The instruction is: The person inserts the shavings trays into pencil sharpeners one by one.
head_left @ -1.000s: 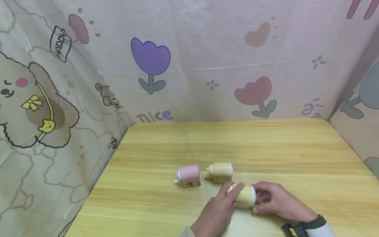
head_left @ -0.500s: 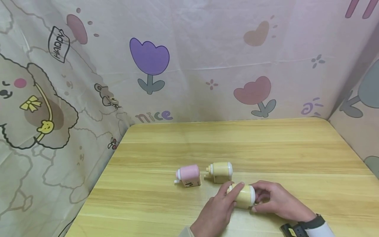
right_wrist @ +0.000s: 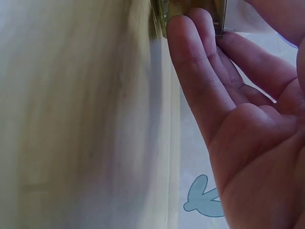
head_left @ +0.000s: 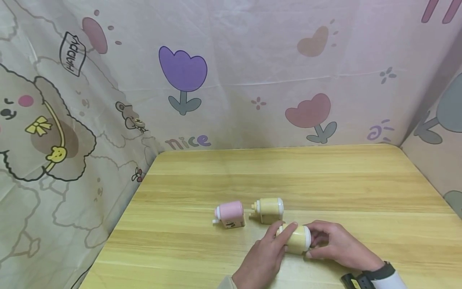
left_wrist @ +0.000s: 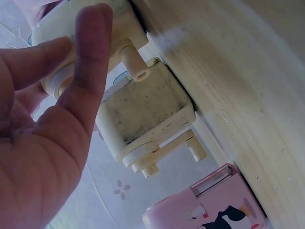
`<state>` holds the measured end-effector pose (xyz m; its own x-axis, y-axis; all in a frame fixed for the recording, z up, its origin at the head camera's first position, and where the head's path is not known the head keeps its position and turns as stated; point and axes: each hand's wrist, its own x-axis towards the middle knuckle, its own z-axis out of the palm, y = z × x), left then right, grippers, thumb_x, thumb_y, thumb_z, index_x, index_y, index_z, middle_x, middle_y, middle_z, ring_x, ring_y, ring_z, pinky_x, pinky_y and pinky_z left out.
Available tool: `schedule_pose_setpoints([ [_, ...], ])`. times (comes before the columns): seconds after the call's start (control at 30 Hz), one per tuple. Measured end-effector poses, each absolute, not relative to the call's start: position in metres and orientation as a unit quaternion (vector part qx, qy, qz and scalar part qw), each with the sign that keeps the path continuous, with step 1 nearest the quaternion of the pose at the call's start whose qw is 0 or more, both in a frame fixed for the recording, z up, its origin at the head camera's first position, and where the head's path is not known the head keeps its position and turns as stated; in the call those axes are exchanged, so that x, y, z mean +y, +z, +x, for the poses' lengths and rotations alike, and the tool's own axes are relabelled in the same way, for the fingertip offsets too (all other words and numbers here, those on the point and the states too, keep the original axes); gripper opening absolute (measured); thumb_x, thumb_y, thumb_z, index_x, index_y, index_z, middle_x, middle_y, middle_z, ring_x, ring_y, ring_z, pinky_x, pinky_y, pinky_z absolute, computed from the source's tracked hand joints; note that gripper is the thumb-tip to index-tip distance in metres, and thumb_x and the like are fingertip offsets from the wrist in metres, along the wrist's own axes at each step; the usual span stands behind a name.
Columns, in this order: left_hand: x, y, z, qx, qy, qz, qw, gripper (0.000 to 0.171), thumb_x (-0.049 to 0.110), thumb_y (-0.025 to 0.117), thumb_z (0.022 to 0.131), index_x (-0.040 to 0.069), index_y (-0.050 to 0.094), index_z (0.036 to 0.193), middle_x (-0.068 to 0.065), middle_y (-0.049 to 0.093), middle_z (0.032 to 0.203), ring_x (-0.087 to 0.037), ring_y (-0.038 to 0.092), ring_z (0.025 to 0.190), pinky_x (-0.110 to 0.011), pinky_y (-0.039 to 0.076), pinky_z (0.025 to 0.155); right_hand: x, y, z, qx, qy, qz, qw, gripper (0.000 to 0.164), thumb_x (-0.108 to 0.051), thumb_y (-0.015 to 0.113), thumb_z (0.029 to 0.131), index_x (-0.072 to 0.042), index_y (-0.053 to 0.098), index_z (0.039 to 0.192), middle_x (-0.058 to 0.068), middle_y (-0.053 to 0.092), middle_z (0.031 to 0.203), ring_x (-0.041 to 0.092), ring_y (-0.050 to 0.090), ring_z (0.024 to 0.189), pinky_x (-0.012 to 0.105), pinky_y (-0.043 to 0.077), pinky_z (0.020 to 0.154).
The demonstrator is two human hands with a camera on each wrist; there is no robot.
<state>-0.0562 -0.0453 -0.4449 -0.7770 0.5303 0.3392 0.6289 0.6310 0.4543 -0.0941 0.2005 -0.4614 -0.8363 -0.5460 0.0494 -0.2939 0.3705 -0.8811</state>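
Observation:
A yellow crank pencil sharpener (head_left: pixel 298 241) with a white end lies near the front of the table between both hands. My left hand (head_left: pixel 263 257) grips it from the left, fingers over its top. The left wrist view shows its crank knob (left_wrist: pixel 133 62) beside the fingers. My right hand (head_left: pixel 337 247) holds the white end, thumb low and fingers above. In the right wrist view those fingertips meet a see-through brownish part (right_wrist: pixel 220 14) of the sharpener. Just behind stands a second yellow pencil sharpener (head_left: pixel 270 209), and left of that a pink pencil sharpener (head_left: pixel 232 212) with a printed picture.
The wooden table (head_left: pixel 187 180) runs back to a cloth wall (head_left: pixel 231 120) printed with flowers. Another printed cloth (head_left: pixel 108 140) hangs along the left side. A dark strap with a small device (head_left: pixel 361 279) sits on the right wrist.

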Motion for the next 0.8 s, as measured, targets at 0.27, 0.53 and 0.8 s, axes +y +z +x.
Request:
schedule_pose_setpoints([
  [0.27,-0.0451,-0.4449,-0.0562,-0.898,-0.287,-0.323,0.087,0.063,0.01,0.055,0.094,0.027,0.03,0.149,-0.008,0.045,0.136,-0.005,0.056,0.073,-0.012,0.043,0.06,0.2006,-0.4616,-0.0943,0.815,-0.502,-0.253,0.14,0.057,-0.031,0.078,0.076,-0.007,0.058,0.124,0.003,0.062,0.1,0.014,0.064,0.085,0.031,0.052,0.074],
  [0.53,-0.0439,-0.4449,-0.0571,-0.896,-0.288,-0.324,0.093,0.061,0.009,0.055,0.094,0.026,0.032,0.149,-0.007,0.046,0.134,-0.004,0.054,0.072,-0.013,0.043,0.059,0.2018,-0.4625,-0.0947,0.807,-0.511,-0.249,0.159,0.058,-0.03,0.078,0.077,-0.004,0.056,0.124,0.005,0.062,0.099,0.014,0.064,0.085,0.031,0.053,0.072],
  [0.8,-0.0428,-0.4442,-0.0569,-0.897,-0.287,-0.322,0.097,0.061,0.009,0.055,0.094,0.026,0.033,0.148,-0.006,0.046,0.133,-0.005,0.054,0.07,-0.014,0.043,0.058,0.2002,-0.463,-0.0942,0.802,-0.519,-0.248,0.16,0.058,-0.028,0.078,0.077,-0.002,0.056,0.124,0.007,0.063,0.102,0.014,0.064,0.086,0.031,0.053,0.072],
])
